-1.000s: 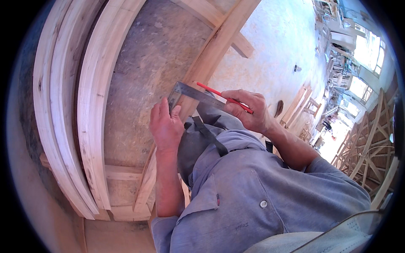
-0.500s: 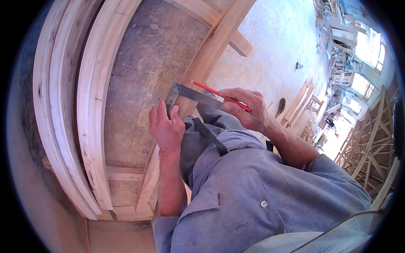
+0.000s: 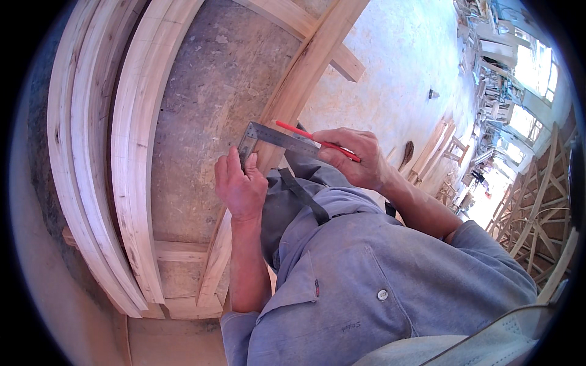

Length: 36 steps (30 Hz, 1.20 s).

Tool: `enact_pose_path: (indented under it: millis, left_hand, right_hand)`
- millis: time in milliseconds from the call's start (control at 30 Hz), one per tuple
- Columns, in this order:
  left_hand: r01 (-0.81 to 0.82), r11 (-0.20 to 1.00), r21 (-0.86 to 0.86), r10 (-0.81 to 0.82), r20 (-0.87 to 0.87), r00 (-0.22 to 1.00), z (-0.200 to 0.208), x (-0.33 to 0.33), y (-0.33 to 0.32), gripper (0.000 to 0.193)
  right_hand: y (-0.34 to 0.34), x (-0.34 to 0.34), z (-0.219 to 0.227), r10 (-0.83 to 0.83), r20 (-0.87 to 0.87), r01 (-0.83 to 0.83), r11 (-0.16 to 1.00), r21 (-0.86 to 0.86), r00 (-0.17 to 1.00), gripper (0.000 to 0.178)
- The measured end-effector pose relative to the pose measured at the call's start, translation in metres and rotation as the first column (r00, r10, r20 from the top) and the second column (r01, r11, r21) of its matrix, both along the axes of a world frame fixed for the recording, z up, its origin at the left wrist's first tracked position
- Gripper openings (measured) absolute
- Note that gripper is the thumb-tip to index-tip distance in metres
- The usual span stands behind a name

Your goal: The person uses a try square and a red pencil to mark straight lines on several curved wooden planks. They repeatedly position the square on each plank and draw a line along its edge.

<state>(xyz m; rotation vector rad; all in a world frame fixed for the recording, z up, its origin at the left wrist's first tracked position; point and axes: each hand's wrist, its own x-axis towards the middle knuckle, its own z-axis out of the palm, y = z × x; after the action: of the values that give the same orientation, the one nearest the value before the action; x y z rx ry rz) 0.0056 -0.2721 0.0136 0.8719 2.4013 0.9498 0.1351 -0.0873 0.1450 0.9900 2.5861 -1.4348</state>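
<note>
My left hand [image 3: 241, 194] grips the stock of a metal try square [image 3: 284, 138], thumb on one side and fingers on the other. The square's blade lies across a long wooden bar [image 3: 310, 68] that runs from the top of the view down past my left hand. A red pencil [image 3: 332, 146] is pinched in my right hand [image 3: 356, 160]. Its point is just above the blade, close to the square's corner, over the bar's face. Whether the point touches the wood I cannot tell. The fingers of my right hand also reach the blade's far end.
Several long timber pieces [image 3: 131, 143] lie side by side on the left. A crosspiece [image 3: 348, 62] passes beneath the bar near the top, and another crosspiece [image 3: 182, 251] sits lower left. Planks [image 3: 431, 151] rest on the floor at right, near a pile of wooden parts [image 3: 537, 210].
The pencil has dropped slightly toward the blade, its point a little lower, and my right hand has shifted slightly left. My left hand and the square are almost still.
</note>
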Motion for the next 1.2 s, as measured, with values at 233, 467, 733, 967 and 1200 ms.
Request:
enact_pose_path:
  millis: [233, 467, 733, 967, 1200]
  left_hand:
    - [0.002, 1.0, 0.004, -0.002, -0.024, 1.0, 0.002, 0.0, 0.002, 0.036]
    - [-0.02, 1.0, 0.022, 0.02, -0.028, 0.999, -0.001, 0.002, 0.0, 0.036]
    - [0.01, 0.999, -0.031, -0.01, 0.016, 1.0, 0.007, -0.003, 0.009, 0.036]
    - [0.04, 0.999, -0.014, -0.04, 0.009, 0.999, 0.006, -0.005, 0.031, 0.038]
    - [0.062, 0.998, -0.005, -0.062, -0.03, 0.998, -0.001, -0.004, 0.032, 0.039]
  right_hand:
    - [0.001, -0.007, -0.005, 0.052, 0.05, -0.051, 0.998, -0.026, 0.997, 0.026]
    - [0.008, 0.016, 0.025, 0.247, 0.334, -0.274, 0.961, 0.035, 0.91, 0.015]
    - [0.001, 0.007, 0.024, 0.042, 0.155, -0.051, 0.997, 0.054, 0.987, 0.018]
    - [0.007, 0.007, 0.021, -0.01, 0.028, 0.007, 0.996, 0.086, 1.0, 0.019]
    - [0.009, 0.014, 0.018, -0.001, 0.031, 0.0, 0.999, 0.042, 1.0, 0.013]
